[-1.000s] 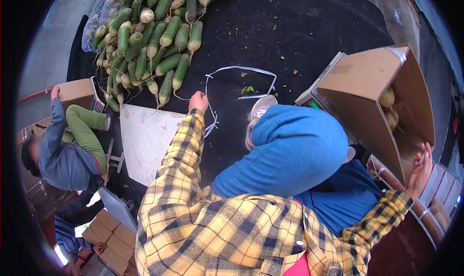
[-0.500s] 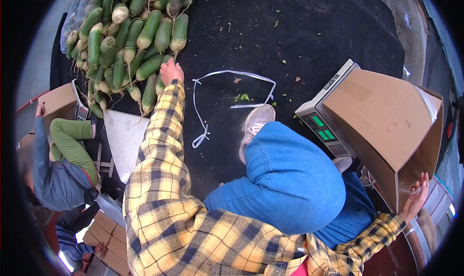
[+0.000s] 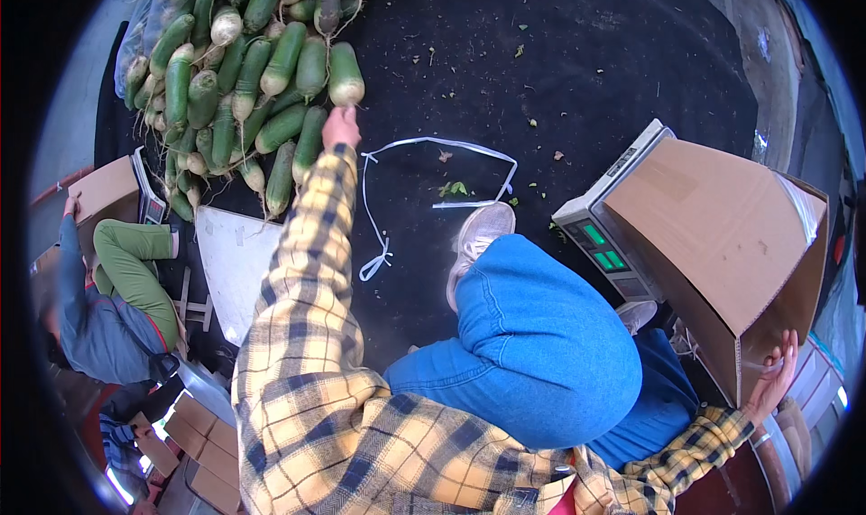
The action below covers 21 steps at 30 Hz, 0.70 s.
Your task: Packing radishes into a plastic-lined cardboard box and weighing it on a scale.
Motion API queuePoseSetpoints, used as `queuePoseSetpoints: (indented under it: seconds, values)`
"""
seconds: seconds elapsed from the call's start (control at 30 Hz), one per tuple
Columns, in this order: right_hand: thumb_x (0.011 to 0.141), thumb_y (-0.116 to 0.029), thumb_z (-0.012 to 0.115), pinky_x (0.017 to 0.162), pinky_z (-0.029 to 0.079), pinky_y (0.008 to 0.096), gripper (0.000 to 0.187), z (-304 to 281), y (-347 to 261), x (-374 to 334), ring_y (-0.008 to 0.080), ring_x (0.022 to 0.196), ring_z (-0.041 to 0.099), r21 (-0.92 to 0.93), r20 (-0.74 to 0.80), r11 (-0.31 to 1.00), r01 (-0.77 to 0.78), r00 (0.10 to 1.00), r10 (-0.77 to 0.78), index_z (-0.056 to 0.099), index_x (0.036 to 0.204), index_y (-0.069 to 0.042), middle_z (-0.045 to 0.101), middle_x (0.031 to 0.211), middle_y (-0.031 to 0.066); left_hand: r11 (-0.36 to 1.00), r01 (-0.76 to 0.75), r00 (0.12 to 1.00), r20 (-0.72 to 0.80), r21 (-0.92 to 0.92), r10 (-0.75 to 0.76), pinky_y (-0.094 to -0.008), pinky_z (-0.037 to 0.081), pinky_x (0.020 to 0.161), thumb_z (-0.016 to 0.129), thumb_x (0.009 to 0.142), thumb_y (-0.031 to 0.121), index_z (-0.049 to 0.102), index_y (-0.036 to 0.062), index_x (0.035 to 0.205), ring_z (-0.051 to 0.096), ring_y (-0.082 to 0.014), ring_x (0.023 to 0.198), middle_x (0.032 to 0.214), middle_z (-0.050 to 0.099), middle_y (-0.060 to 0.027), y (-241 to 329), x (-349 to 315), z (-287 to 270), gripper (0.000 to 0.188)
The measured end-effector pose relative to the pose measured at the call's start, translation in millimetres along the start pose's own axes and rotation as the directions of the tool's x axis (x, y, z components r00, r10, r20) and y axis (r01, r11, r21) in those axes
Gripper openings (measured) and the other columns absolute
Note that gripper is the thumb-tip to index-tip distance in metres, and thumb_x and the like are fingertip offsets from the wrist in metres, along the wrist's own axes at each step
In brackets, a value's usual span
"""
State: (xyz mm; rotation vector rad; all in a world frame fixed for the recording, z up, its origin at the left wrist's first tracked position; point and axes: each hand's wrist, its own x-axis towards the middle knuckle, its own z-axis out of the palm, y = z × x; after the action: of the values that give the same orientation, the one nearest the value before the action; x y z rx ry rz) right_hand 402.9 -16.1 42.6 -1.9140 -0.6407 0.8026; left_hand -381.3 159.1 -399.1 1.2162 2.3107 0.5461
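Left hand (image 3: 341, 129) on a green radish (image 3: 345, 73)!

In the head view, its fingers are closed, it seems, around the pale root end, far left, at the right edge of the pile (image 3: 221, 96). Near right, the right hand (image 3: 773, 380), fingers extended, touches the cardboard carton (image 3: 699, 226) on the scale (image 3: 599, 244).

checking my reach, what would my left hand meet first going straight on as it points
Your left hand would probably first meet the green radish just ahead, pale end first; whether they touch is unclear.
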Motion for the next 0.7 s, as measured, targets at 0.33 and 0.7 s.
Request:
queuePoseSetpoints:
  seconds: [0.33,0.7]
  values:
    - [0.094,-0.018,0.047,0.065,0.040,0.0163,0.044,-17.0,-6.2,-13.1,0.0038,0.080,0.048,0.036,-0.005,0.997,0.065,0.998,-0.065,0.038,0.134,-0.001,0.046,0.130,0.0098,0.705,0.346,0.932,0.315,-0.619,-0.180,-0.0210,0.028,0.041,0.056,0.089,0.027,0.059,0.0054,0.086,0.035,-0.0032,0.045,0.057,0.043,0.0063,122.1,-158.1,-64.0,0.022]
    - [0.090,-0.019,0.055,0.061,0.042,0.0153,0.032,20.2,-15.1,-22.6,0.0057,0.073,0.058,0.108,0.010,0.988,0.114,0.993,-0.115,0.054,0.118,-0.003,0.061,0.104,0.0052,0.817,-0.287,0.880,0.199,-0.500,0.431,-0.0185,0.024,0.050,0.052,0.092,0.020,0.051,0.0059,0.078,0.033,-0.0015,0.059,0.067,0.040,0.0066,256.3,-269.2,-149.0,0.020]
